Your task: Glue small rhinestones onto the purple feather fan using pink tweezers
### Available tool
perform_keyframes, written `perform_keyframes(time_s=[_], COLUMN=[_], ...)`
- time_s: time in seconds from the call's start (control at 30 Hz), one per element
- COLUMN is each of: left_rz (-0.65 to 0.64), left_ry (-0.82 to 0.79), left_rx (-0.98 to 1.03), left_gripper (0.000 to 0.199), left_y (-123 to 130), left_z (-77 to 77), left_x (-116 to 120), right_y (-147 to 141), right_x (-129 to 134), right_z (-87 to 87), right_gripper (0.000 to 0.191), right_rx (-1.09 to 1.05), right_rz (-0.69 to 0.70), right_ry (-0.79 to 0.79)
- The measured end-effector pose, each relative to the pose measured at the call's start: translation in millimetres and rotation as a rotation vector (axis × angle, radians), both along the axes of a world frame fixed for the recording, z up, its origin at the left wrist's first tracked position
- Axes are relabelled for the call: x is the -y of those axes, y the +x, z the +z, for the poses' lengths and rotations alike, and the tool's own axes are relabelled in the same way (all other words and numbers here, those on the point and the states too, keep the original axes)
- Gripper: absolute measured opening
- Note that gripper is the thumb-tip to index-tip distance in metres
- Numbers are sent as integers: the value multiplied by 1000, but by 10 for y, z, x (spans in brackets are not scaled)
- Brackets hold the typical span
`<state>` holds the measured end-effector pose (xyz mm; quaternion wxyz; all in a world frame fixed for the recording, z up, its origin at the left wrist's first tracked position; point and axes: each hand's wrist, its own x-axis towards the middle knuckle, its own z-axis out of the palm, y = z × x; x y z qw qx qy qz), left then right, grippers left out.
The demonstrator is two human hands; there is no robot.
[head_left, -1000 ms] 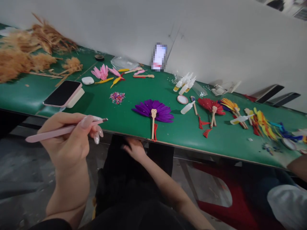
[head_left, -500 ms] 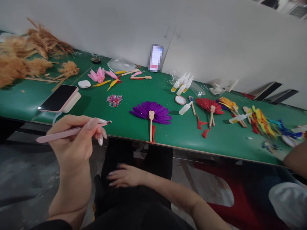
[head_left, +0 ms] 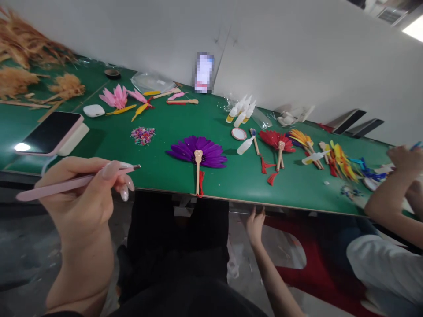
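Observation:
My left hand (head_left: pixel 89 189) is closed around pink tweezers (head_left: pixel 66 187), raised in front of the table's near edge. The tweezers' metal tip points right; whether anything tiny sits in it I cannot make out. My right hand (head_left: pixel 255 224) is just below the table edge, its visible fingers a little apart and pointing up, with nothing seen in it. Between the hands, on the table, lies a purple feather fan (head_left: pixel 198 152) with a paw-topped wooden handle and a red tassel. Left of it is a small heap of colourful bits (head_left: pixel 143 135).
A phone (head_left: pixel 48 132) rests on a stand at left, near dried plumes (head_left: pixel 16 81). Pink feathers (head_left: pixel 115 96) lie behind. Glue bottles (head_left: pixel 242 112), a loose glue bottle (head_left: pixel 246 145) and a red feather fan (head_left: pixel 276 141) are right of centre. A co-worker's arm (head_left: pixel 393 189) reaches in at right.
My right hand has moved from my lap rightward and up to the table edge. My left hand still holds the tweezers. The view has shifted right, and more of the co-worker shows.

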<state>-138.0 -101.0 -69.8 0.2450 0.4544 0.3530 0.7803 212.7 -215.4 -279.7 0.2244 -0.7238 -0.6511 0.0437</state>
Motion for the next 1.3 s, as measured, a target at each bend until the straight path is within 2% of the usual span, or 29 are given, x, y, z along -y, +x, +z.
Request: perform_keyframes(time_s=[0.07,0.13,0.2,0.27,0.37,0.43,0.5,0.57,0.6,0.67,0.77,0.83,0.87,1.0,1.07,1.17,1.3], left_rz=[-24,-70,-99,-95,-69,-53,-46,-59,-71,-85,-83,-76,-74,-79,-84,-103,-135], left_ry=[-1,24,38,48,68,63,65,63,60,53,60,65,65,66,77,108,98], left_rx=[-14,-29,-26,-25,-50,-55,-48,-42,-40,-31,-11,-2,0,-10,-21,-36,-60], left_gripper=[18,18,19,19,17,16,17,18,19,21,22,22,22,22,20,19,13], left_y=[24,50,66,63,35,20,18,25,30,40,54,61,62,51,32,3,-2], left_z=[-7,-17,-27,-36,-38,-33,-28,-25,-26,-27,-25,-20,-16,1,12,32,69], left_x=[-9,-35,-71,-102,-120,-112,-95,-79,-74,-68,-64,-59,-57,-50,-53,-60,-51], right_y=[-180,-369,-425,-347,-327,-572,-963,-1309,-1414,-1460,-1330,-1329,-1379,-1629,-1597,-1358,-1124], right_x=[149,261,275,206,104,95,89,19,-49,-216,-381,-363,-328,-235,-270,-294,-145], right_z=[-57,-117,-137,-95,57,156,197,160,119,22,-48,-16,12,105,130,191,310], right_gripper=[39,34,31,34,42,42,44,44,40,35,35,35,34,32,32,37,36], right_rx=[1,-14,-30,-33,-35,-69,-125,-173,-184,-175,-125,-108,-111,-151,-146,-131,-134], right_rz=[163,422,598,644,599,726,975,1176,1234,1222,982,897,911,1118,1094,973,988], right_ry=[-23,-87,-142,-174,-193,-213,-240,-268,-284,-316,-342,-355,-365,-430,-455,-469,-536])
